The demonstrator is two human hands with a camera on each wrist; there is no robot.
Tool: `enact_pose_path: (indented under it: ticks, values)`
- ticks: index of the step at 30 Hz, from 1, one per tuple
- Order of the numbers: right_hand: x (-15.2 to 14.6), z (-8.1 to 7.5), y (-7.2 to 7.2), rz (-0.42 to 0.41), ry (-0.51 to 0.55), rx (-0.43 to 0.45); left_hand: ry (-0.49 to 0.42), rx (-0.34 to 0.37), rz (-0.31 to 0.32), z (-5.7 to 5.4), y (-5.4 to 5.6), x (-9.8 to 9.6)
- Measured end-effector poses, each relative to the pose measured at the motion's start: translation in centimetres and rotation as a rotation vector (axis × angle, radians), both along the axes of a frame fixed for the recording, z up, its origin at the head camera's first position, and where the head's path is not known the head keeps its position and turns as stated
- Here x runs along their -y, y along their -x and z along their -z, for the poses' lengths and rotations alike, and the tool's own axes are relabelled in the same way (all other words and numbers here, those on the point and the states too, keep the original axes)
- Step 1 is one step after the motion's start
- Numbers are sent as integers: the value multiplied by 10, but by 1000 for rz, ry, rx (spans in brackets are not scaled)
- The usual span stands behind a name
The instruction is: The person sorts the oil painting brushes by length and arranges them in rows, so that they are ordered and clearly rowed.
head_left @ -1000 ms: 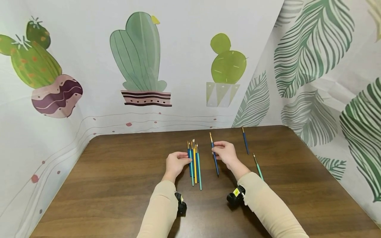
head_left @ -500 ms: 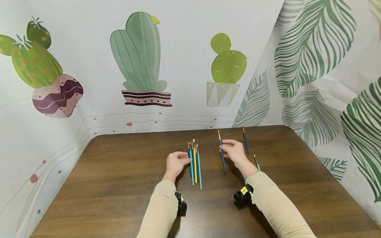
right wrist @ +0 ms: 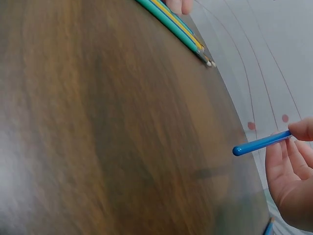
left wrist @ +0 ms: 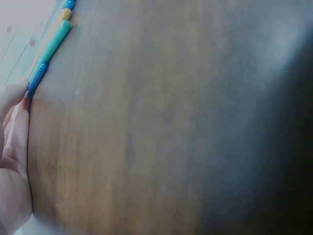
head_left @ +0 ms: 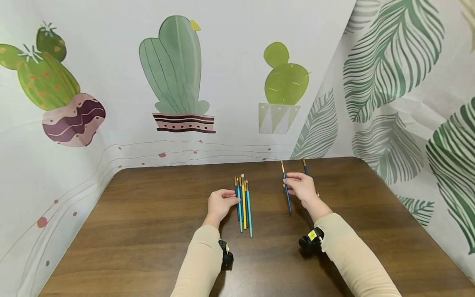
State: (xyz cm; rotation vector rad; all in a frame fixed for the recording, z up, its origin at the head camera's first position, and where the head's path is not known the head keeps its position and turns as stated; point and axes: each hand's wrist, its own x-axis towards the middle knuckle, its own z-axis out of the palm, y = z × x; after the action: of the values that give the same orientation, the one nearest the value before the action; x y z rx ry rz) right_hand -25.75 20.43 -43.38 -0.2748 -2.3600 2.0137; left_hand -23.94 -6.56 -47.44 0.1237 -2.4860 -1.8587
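A bundle of slim paintbrushes (head_left: pixel 243 206), with blue, teal and yellow handles, lies side by side on the wooden table, bristles toward the wall. My left hand (head_left: pixel 221 204) is at its left side, thumb and fingertips pinching the leftmost handles. In the left wrist view, handle ends (left wrist: pixel 55 44) stick out beyond the thumb. To the right, my right hand (head_left: pixel 301 187) pinches a single blue paintbrush (head_left: pixel 287 200) by its middle, bristles pointing away. The right wrist view shows that brush's rounded handle end (right wrist: pixel 259 145) raised off the table, with a shadow below.
Behind the right hand another blue paintbrush (head_left: pixel 305 166) lies near the far edge, partly covered. Only the tip of a teal brush (head_left: pixel 318 194) shows beside the right wrist. A patterned cloth wall (head_left: pixel 230 144) borders the brown table (head_left: pixel 148 222).
My right hand has carried the blue paintbrush rightward, away from the bundle, and slightly toward the far edge. It now covers more of the two loose brushes. The left hand has stayed at the bundle.
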Motion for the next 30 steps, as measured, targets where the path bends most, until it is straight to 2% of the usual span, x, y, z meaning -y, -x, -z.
enact_pose_path:
  ticks: [8,20,30]
  values:
    - [-11,-2,4,0,11,-3,0,-3,-1,2,0,2]
    - [-32,-10,17,64,-13,-25,-16,-12,13,1,1,-2]
    - [-44,-11,29,143,-42,-13,8,-6,10,0,0,1]
